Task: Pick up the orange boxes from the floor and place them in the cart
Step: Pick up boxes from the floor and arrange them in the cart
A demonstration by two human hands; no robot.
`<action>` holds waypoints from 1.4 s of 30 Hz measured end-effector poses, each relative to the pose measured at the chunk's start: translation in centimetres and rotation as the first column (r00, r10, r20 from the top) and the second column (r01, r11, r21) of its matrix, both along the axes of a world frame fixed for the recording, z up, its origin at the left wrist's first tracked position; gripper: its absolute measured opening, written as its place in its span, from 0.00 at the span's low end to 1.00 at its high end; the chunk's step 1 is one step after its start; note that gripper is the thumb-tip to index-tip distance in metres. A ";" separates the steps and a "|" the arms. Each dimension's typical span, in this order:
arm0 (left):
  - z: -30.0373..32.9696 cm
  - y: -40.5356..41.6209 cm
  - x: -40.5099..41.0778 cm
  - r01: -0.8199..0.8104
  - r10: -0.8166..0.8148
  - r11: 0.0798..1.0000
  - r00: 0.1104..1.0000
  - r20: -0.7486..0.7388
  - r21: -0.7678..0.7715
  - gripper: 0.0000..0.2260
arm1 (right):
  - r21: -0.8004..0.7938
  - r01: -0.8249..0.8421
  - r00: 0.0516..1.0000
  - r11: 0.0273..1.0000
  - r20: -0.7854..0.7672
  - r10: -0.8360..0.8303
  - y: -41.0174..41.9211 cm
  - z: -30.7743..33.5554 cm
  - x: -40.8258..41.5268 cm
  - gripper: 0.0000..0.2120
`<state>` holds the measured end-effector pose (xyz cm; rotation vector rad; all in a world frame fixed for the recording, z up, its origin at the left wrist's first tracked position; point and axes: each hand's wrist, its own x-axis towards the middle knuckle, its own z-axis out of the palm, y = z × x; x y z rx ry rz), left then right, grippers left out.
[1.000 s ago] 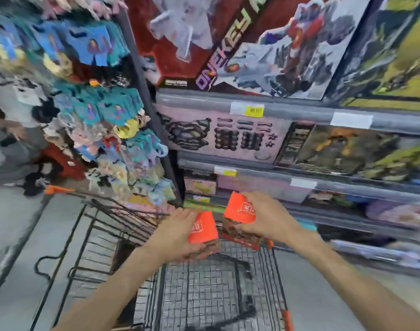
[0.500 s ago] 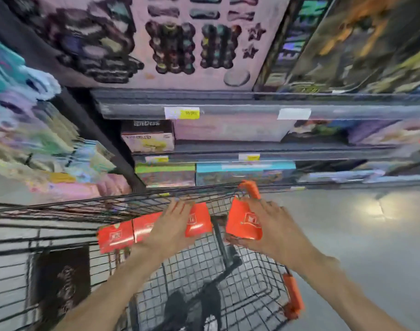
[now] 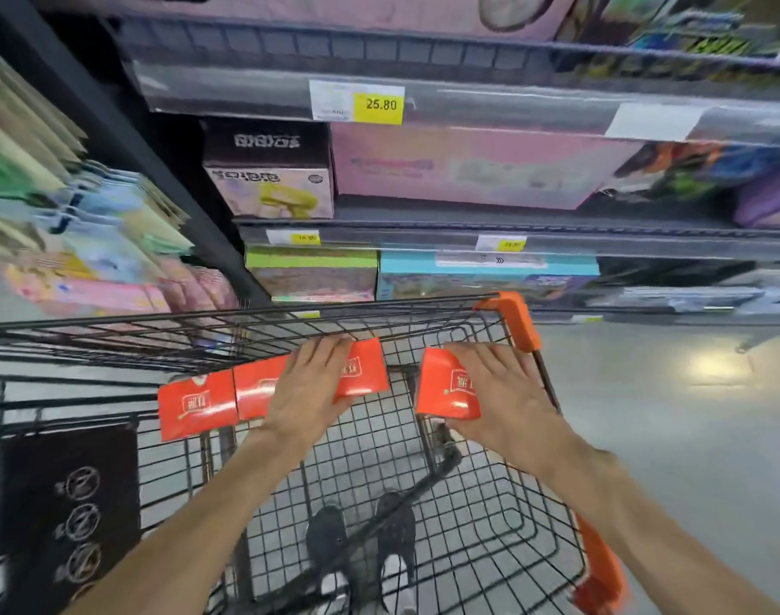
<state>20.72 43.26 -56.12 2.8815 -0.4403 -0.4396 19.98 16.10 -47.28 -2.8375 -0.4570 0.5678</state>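
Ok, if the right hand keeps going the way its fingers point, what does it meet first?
Probably the cart's far wire wall, near the orange corner guard; the right hand grips an orange box. Depth is unclear.

A shop, toy aisle: shelves (image 3: 468, 233) w/ boxed toys (image 3: 268, 170), yellow price tag (image 3: 379, 106) reading 25.80, hanging packs upper left, wire cart (image 3: 512, 503) at bottom centre.

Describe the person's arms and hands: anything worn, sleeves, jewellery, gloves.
Both forearms are bare all the way to the bottom edge of the view; no sleeve shows. The left hand and right hand wear no gloves. No watch, bracelet or ring is visible, though motion blur softens fine detail.
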 end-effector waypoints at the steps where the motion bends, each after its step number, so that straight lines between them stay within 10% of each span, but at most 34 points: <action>1: -0.2 0.0 -0.3 0.001 -0.002 1.000 1.000 0.015 0.018 0.41 | -0.004 -0.007 1.000 1.000 0.008 0.007 0.2 -0.6 0.2 0.43; 25: -1.8 1.1 -1.1 -0.044 0.042 0.998 0.998 0.039 0.053 0.38 | -0.101 -0.170 0.985 0.980 -0.005 0.170 5.0 -9.4 4.8 0.43; 42: -0.5 2.0 -0.5 -0.097 0.096 0.995 0.994 0.044 0.036 0.37 | -0.277 -0.237 0.944 0.931 0.160 0.288 5.1 -10.8 3.0 0.61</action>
